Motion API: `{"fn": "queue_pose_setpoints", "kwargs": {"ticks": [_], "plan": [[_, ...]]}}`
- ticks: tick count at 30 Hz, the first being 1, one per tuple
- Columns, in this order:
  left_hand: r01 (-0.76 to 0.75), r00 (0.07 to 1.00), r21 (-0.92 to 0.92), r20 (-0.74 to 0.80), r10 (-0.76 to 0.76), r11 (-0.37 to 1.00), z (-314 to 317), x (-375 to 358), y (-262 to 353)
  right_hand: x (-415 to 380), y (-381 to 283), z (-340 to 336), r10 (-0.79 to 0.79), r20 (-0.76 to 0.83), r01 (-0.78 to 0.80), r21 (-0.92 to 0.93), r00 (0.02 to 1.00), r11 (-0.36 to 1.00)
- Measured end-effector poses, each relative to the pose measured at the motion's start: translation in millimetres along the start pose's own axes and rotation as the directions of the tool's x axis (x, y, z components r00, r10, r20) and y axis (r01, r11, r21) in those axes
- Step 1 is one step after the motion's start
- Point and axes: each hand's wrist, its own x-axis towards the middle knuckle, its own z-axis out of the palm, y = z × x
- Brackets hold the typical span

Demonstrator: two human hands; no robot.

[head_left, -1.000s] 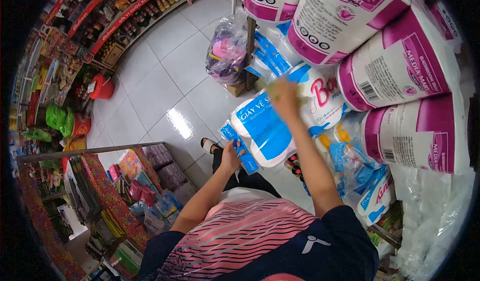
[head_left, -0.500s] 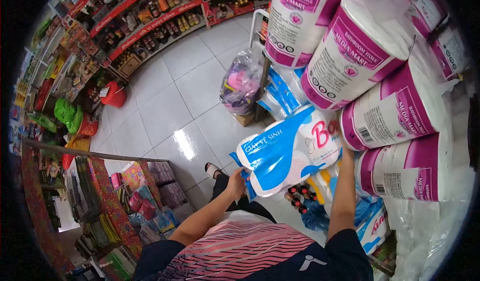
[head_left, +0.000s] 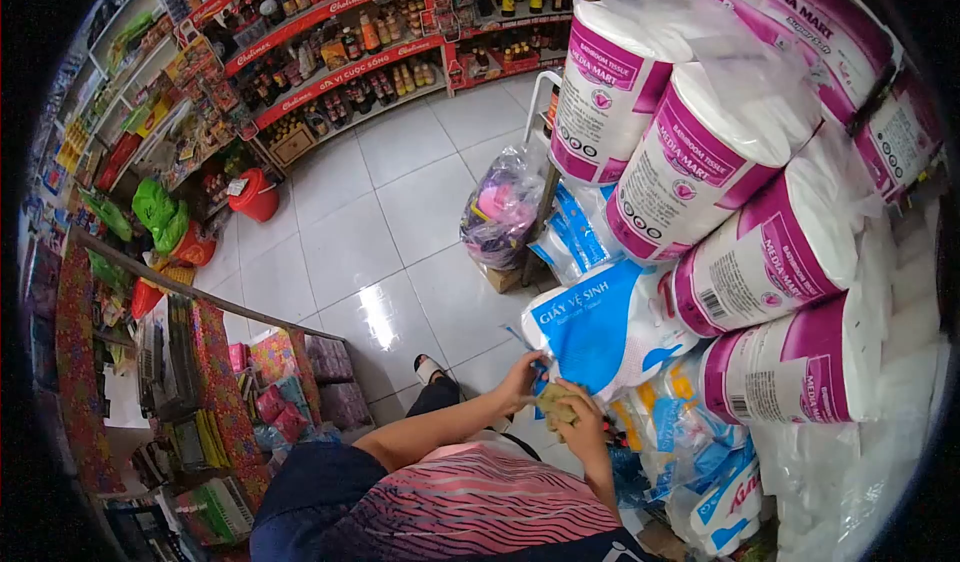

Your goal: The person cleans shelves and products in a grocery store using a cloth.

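Note:
A blue-and-white toilet paper pack [head_left: 597, 334] lies tilted in front of the stacked rolls, its right end tucked against them. My left hand [head_left: 520, 382] is closed on the wrapper at the pack's near left end. Just to the right, my right hand [head_left: 581, 422] grips a crumpled beige cloth [head_left: 556, 402], held close to the pack's lower edge. Fingers of both hands are partly hidden by the pack and the cloth.
Large purple-and-white bathroom tissue packs [head_left: 690, 162] are piled on the right. More plastic-wrapped packs [head_left: 715, 502] sit below. A clear bag [head_left: 500, 207] stands on the tiled floor, with a red bucket [head_left: 255, 195] and sauce shelves [head_left: 350, 82] beyond.
My right hand has left the pack's right end and come beside my left hand, now with a beige cloth in it. The pack appears farther right and slightly lower as the view shifted.

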Motion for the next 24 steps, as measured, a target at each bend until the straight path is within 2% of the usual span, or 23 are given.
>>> {"fn": "queue_pose_setpoints", "kwargs": {"ticks": [2,4,5,7,8,10,11,12,13,14,15,16,17,18,20,22,23,24], "plan": [[0.026,1.000,0.020,-0.008,-0.026,0.999,5.7,8.5,-0.9,-3.8,-6.7,-10.3,0.016,-0.133,-0.007,0.066,0.991,0.998],[0.033,0.995,-0.020,0.098,-0.031,0.999,12.5,12.0,4.1,-4.7,-14.9,-19.6,0.008,-0.170,0.005,0.076,0.985,0.997],[0.024,0.995,-0.020,0.100,-0.022,1.000,19.6,13.8,1.4,-3.5,-16.5,-22.9,0.000,-0.205,0.018,0.088,0.979,0.996],[-0.089,0.988,0.056,0.128,0.081,0.994,46.1,16.1,-4.2,-3.6,-16.7,-24.8,-0.049,-0.230,0.054,0.016,0.972,0.998],[-0.092,0.987,0.055,0.134,0.084,0.994,50.2,23.8,-8.7,-4.1,-17.6,-24.2,0.001,-0.258,0.010,0.040,0.966,0.999],[0.136,0.951,0.024,0.278,-0.138,0.990,55.2,45.7,-19.0,-5.3,-16.7,-22.8,0.077,-0.276,-0.050,0.103,0.958,0.993],[0.137,0.947,0.027,0.288,-0.139,0.990,60.4,55.4,-27.9,-5.6,-19.0,-22.3,0.073,-0.283,-0.048,0.094,0.956,0.994],[-0.001,0.982,0.233,0.186,-0.043,0.973,71.4,58.3,-33.3,-5.2,-21.7,-21.6,0.064,-0.279,-0.044,0.077,0.958,0.996],[-0.115,0.992,0.439,0.105,0.077,0.891,80.4,60.6,-36.5,-4.6,-24.8,-20.7,0.058,-0.277,-0.042,0.062,0.959,0.997],[0.018,0.998,0.442,-0.066,0.013,0.897,89.3,65.6,-36.2,-4.9,-28.7,-19.4,0.058,-0.286,-0.043,0.056,0.956,0.997],[0.019,0.998,0.445,-0.058,0.008,0.896,86.5,65.3,-34.0,-5.7,-33.1,-18.3,0.076,-0.291,-0.054,0.083,0.954,0.995],[0.181,0.983,0.244,-0.044,-0.176,0.953,78.6,63.4,-28.3,-6.1,-37.2,-18.2,0.092,-0.294,-0.063,0.109,0.951,0.992],[0.343,0.939,0.040,0.009,-0.343,0.939,71.5,62.2,-21.1,-4.2,-39.4,-19.1,0.103,-0.296,-0.066,0.132,0.950,0.989],[0.301,0.951,-0.043,-0.063,-0.303,0.953,70.3,49.2,-17.5,-3.2,-35.7,-18.4,0.072,-0.288,-0.034,0.134,0.955,0.990],[0.137,0.985,0.114,0.088,-0.147,0.984,15.7,53.6,-22.1,2.6,-36.2,-17.7,0.084,-0.293,-0.050,0.125,0.952,0.991],[0.270,0.962,0.008,-0.047,-0.270,0.963,-3.5,19.3,5.0,13.2,-38.3,-13.4,0.156,-0.286,-0.111,0.165,0.945,0.980],[0.274,0.961,0.104,0.009,-0.277,0.956,-17.7,7.1,18.1,21.8,-38.5,-8.0,0.141,-0.285,-0.096,0.166,0.948,0.981],[0.270,0.956,0.197,0.060,-0.287,0.942,-27.9,-2.6,31.7,32.5,-37.4,-0.2,0.203,-0.323,-0.131,0.231,0.924,0.964]]}}
